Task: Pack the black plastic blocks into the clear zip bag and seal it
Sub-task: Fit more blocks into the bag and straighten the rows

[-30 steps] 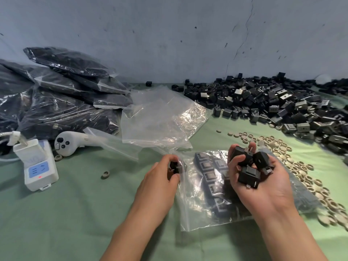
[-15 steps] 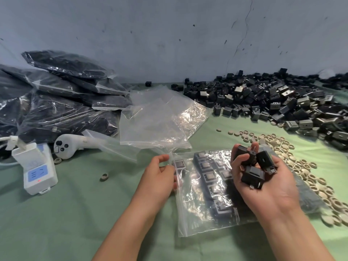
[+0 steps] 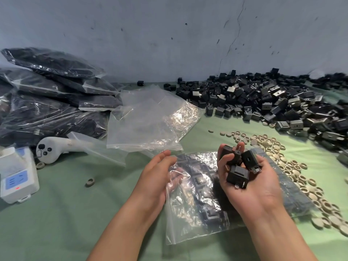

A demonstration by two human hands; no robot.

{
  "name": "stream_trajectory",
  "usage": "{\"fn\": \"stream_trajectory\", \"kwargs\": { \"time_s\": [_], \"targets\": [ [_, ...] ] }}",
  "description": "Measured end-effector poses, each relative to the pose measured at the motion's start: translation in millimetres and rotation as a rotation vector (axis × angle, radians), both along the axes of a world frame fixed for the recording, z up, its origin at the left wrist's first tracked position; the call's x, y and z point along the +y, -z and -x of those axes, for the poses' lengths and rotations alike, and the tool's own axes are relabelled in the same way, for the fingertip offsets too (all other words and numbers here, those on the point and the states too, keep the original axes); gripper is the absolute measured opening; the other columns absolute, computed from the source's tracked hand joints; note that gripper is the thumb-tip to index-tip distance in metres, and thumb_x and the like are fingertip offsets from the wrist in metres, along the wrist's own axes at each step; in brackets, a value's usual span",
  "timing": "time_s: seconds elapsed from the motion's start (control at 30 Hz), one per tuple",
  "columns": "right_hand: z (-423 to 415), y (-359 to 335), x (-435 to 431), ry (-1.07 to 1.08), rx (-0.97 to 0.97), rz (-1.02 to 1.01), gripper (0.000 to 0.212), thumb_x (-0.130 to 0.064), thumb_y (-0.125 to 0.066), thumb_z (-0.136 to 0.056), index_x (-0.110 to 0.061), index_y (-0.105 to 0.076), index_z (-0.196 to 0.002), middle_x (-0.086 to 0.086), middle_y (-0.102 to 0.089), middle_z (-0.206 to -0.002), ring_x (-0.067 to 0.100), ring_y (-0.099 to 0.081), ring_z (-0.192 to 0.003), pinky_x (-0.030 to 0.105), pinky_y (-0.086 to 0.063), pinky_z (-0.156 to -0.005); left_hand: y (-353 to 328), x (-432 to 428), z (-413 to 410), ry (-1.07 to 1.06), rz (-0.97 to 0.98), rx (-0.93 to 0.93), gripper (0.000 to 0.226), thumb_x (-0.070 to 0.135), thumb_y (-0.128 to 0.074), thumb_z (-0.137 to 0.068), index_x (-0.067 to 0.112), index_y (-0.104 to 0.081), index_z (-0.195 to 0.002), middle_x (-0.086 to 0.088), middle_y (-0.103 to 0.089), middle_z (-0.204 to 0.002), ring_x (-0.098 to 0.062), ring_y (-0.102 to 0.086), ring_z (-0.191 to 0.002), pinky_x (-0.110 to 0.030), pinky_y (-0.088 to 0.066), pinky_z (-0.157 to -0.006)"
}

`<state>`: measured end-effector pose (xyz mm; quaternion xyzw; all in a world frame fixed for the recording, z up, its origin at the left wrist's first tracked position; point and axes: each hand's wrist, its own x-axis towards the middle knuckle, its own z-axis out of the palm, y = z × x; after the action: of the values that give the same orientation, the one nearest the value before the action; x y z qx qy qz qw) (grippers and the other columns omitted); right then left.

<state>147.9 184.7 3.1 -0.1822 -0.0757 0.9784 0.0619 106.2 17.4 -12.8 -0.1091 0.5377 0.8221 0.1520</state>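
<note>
Since half a second ago the left hand point(image 3: 154, 178) has pushed its fingers point(image 3: 176, 178) in through the mouth of the clear zip bag point(image 3: 197, 213), where they show blurred through the plastic. Its thumb now stands apart above the bag's upper edge. Its grip is wide and loose, pinching nothing that can be made out. The right hand point(image 3: 252, 187) sits much where it was, palm up over the bag's right half, its grip curled round three black blocks point(image 3: 237, 174) stacked against the fingers. The bag lies flat on the green-covered bench point(image 3: 56, 213) with its mouth toward the left, unsealed, and rows of dark blocks already lie inside it. Behind and to the right a big heap of loose blocks point(image 3: 263, 102) spreads along the wall. A scatter of beige rings point(image 3: 293, 166) runs between that heap and the bag, some touching the bag's right edge. Empty clear bags point(image 3: 146, 121) lie crumpled just beyond the left hand. Further left, filled bags point(image 3: 47, 102) of dark parts are piled up, with a white controller point(image 3: 50, 149) in front of them and a white socket block point(image 3: 17, 178) at the bench's left edge.
</note>
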Motion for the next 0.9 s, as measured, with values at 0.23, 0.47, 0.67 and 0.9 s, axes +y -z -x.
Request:
{"fn": "stream_trajectory", "kwargs": {
  "time_s": [0.23,0.47,0.67,0.9],
  "targets": [
    [3.0,1.6,0.5,0.016,0.028,-0.018,0.026,-0.026,-0.050,-0.095,-0.013,-0.068,-0.108,0.018,-0.071,-0.097,0.029,-0.069,-0.093,0.034,-0.060,-0.065,2.0,-8.8,0.9,-0.056,0.105,0.010,0.023,0.008,-0.055,-0.096,0.022,-0.062,-0.114,-0.001,-0.074,-0.091,-0.022,-0.072,-0.096,-0.038,-0.058,-0.085],
    [-2.1,5.5,-5.5,-0.007,0.049,-0.051,0.027,-0.028,-0.047,-0.100,-0.011,-0.068,-0.104,0.021,-0.065,-0.121,0.034,-0.068,-0.104,0.055,-0.059,-0.082,-0.6,-11.8,-13.6,-0.327,0.867,0.430,0.034,0.024,-0.051,-0.095,0.030,-0.047,-0.128,0.004,-0.052,-0.115,0.000,-0.055,-0.078,-0.016,-0.042,-0.066],
    [-6.0,7.3,-16.4,-0.132,0.086,-0.094,0.029,-0.034,-0.040,-0.099,-0.019,-0.064,-0.105,0.014,-0.063,-0.123,0.034,-0.068,-0.108,0.058,-0.053,-0.092,-13.1,11.3,-47.6,0.011,0.864,0.783,0.030,0.046,-0.047,-0.098,0.050,-0.043,-0.128,0.021,-0.053,-0.104,0.012,-0.057,-0.086,-0.012,-0.047,-0.065],
    [-10.3,7.0,-30.9,-0.283,0.042,-0.146,0.028,-0.037,-0.045,-0.095,-0.024,-0.068,-0.105,0.013,-0.061,-0.135,0.035,-0.061,-0.121,0.053,-0.049,-0.099,-8.9,12.2,-53.4,0.099,0.927,0.726,0.034,0.061,-0.052,-0.090,0.051,-0.051,-0.123,0.016,-0.050,-0.102,-0.005,-0.059,-0.089,-0.035,-0.053,-0.087]
  ]
}}
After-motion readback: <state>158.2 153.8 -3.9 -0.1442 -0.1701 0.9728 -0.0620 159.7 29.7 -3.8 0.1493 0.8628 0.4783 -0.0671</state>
